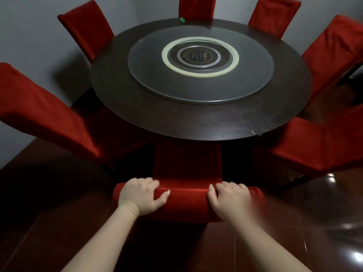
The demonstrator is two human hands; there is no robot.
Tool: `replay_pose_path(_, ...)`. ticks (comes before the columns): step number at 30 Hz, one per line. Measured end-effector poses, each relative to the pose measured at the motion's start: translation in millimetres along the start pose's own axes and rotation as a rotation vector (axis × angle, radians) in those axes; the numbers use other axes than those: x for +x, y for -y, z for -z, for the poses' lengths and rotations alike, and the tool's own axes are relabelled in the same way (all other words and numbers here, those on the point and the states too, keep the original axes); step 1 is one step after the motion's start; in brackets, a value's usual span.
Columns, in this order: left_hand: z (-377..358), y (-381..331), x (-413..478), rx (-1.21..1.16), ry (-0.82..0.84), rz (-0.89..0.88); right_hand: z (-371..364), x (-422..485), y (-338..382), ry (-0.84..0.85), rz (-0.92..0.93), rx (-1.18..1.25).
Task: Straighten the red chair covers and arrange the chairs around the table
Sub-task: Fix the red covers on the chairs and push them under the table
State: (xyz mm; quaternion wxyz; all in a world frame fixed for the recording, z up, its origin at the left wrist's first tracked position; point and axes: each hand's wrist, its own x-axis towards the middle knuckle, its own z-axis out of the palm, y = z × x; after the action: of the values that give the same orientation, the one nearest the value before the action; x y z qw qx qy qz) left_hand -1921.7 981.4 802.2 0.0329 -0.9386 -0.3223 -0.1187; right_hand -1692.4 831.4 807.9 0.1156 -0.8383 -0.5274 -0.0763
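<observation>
Your left hand (pixel 140 195) and right hand (pixel 229 199) clamp the near chair (pixel 187 199) top, seat tucked under the table (pixel 196 122) — uneven pushing may skew it or bunch the cover.

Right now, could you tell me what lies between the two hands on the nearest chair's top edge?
In the head view, only bare red cover on the chair back lies between the left hand and right hand.

Two bare forearms come up from the bottom edge of the view, with no sleeves, watch or bracelet on them. The left hand (pixel 142 195) and right hand (pixel 229 199) wear no gloves or rings. The thumbnails are longish, rounded and pale, with a glossy look.
</observation>
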Motion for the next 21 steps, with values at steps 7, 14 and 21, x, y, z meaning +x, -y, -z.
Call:
replay_pose_path(7, -8.3, 28.6, 47.9, -0.049, 0.041, -0.016, -14.9, 50.1, 6.4, -0.014, -0.048, -0.055)
replay_pose_path(14, -21.4, 59.2, 90.1, -0.045, 0.055, -0.022, -28.6, 91.2, 17.0, -0.030, -0.098, -0.067)
replay_pose_path(21, -30.4, 70.8, 109.3, -0.012, 0.051, -0.025, -32.1, 111.3, 17.1, -0.018, -0.095, -0.083)
